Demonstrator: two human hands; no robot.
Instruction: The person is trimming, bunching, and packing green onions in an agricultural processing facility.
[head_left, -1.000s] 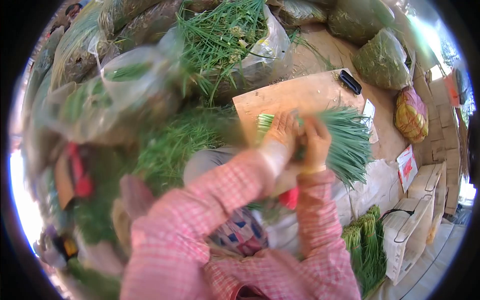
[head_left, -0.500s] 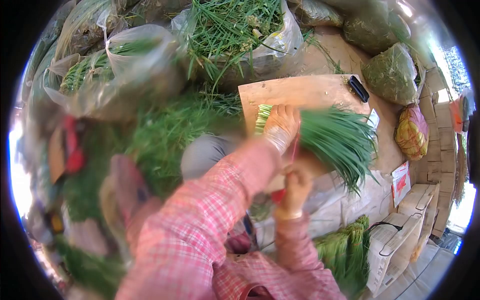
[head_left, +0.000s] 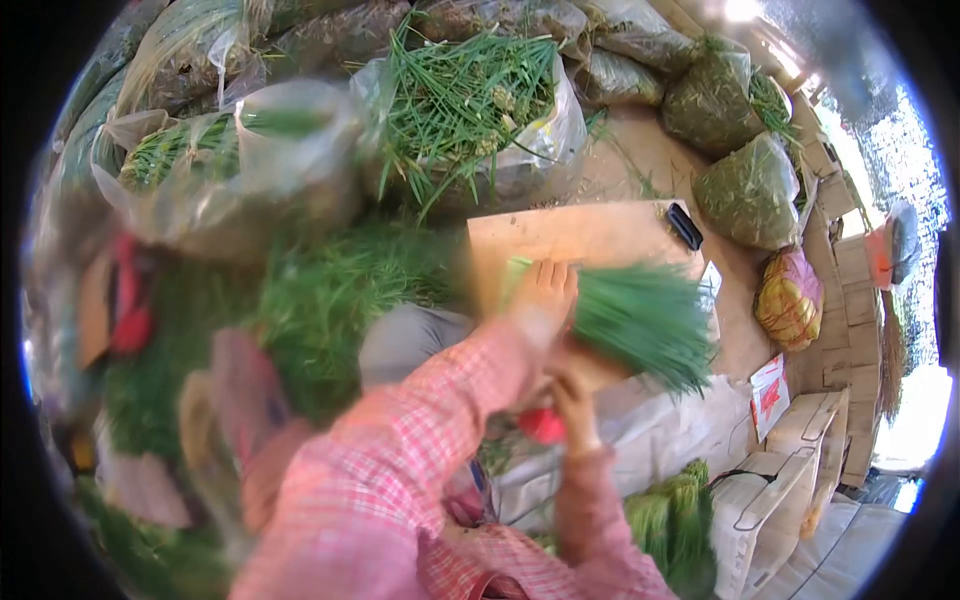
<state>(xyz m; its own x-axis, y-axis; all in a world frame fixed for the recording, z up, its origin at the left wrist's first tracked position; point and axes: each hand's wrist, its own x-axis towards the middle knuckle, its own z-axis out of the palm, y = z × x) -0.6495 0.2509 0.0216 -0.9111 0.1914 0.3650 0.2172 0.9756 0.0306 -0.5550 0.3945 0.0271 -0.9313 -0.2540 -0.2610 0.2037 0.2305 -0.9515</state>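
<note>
A bunch of green chives (head_left: 645, 322) lies across a tan board (head_left: 590, 232), its pale cut ends to the left. My left hand (head_left: 545, 292) presses down on the bunch near those ends, fingers wrapped over it. Just below the bunch is my right hand (head_left: 572, 395), blurred, its fingers curled; the thin red string it held a moment ago is hard to make out now. A blurred red thing (head_left: 541, 425) hangs beside this hand; its kind cannot be made out.
A black, narrow object (head_left: 685, 227) rests at the board's far right corner. Behind stands an open plastic bag (head_left: 568, 120) heaped with loose chives. More chives (head_left: 340, 280) lie at left, near my grey knee (head_left: 415, 345). Tied bundles (head_left: 672, 525) stand at lower right beside a carton (head_left: 765, 500).
The view has shifted, so the board and bunch sit lower and farther left. My left hand stays on the bunch. My right hand has dropped slightly, and more of the red thing beside it shows.
</note>
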